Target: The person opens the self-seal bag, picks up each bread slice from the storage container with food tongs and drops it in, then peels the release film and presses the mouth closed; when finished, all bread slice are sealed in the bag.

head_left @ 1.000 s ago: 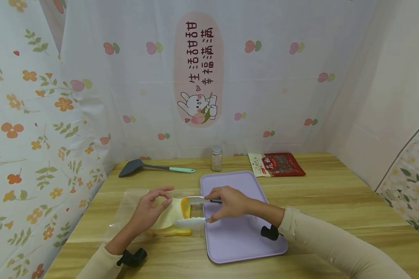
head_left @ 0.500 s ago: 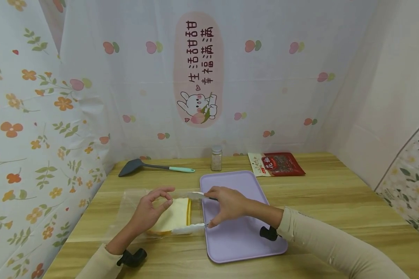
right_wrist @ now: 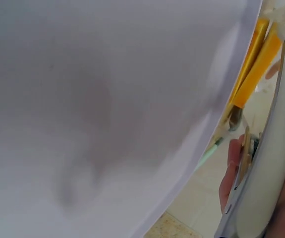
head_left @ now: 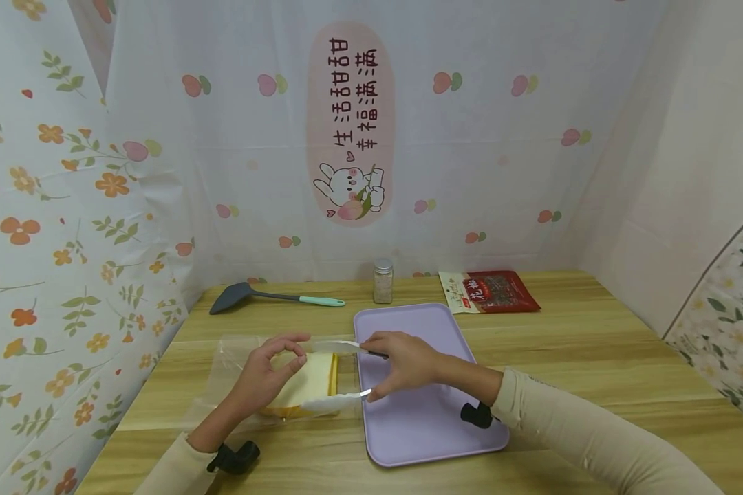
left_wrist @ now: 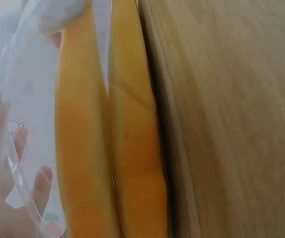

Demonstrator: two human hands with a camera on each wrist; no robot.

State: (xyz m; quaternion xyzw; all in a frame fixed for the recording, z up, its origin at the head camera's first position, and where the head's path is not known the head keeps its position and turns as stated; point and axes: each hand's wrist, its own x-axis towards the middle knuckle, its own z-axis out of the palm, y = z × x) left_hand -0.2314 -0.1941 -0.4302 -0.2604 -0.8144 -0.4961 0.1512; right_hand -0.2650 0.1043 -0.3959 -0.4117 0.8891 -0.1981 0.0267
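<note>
Two yellow-crusted bread slices (head_left: 312, 377) lie stacked in a clear plastic bag (head_left: 219, 368) left of the tray; their orange crust sides (left_wrist: 85, 148) fill the left wrist view. My left hand (head_left: 263, 375) is over the bag, thumb and forefinger pinching its film. My right hand (head_left: 408, 361) holds a pair of tongs (head_left: 331, 401) above the tray's left edge. Its arms are spread wide, one along the far side of the bread and one along the near side. A pale tong arm (right_wrist: 266, 163) runs down the right wrist view. The hand hides the tongs' joined end.
A lilac tray (head_left: 436, 426) lies beneath the right hand. Behind it stand a small lidded glass jar (head_left: 383, 282) and a red-and-cream spice packet (head_left: 492, 291). A spatula (head_left: 272, 295) with a mint handle lies at the back left. A patterned curtain (head_left: 470, 172) closes off the back.
The tongs have let go of the upper bread slice and their arms have spread apart. That slice, bent up and askew earlier, now lies flat on the other. My left hand keeps its place.
</note>
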